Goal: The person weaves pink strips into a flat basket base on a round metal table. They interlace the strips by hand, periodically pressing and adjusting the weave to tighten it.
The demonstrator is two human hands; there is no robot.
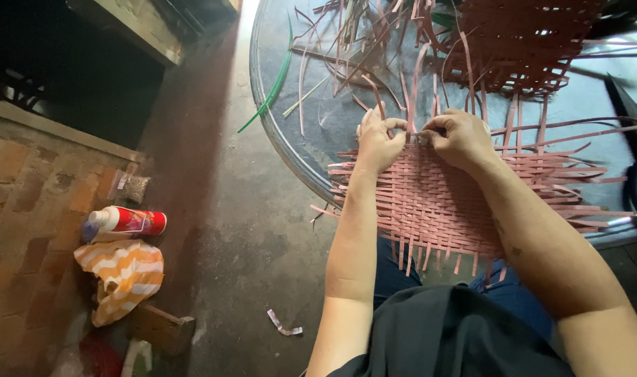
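A flat mat woven from pink strips (430,202) lies over the near edge of a round glass table (262,105) and across my lap. My left hand (378,143) and my right hand (461,137) meet at the mat's far edge, each pinching a pink strip (414,132) between thumb and fingers. Loose strip ends (514,129) stick out from the mat beyond my right hand.
A second woven pink piece (521,42) and several loose strips (346,42) lie at the table's far side, with a green strip (276,80) along the rim. On the floor at left: a red and white bottle (126,221), an orange striped cloth (123,276), a brick wall (25,209).
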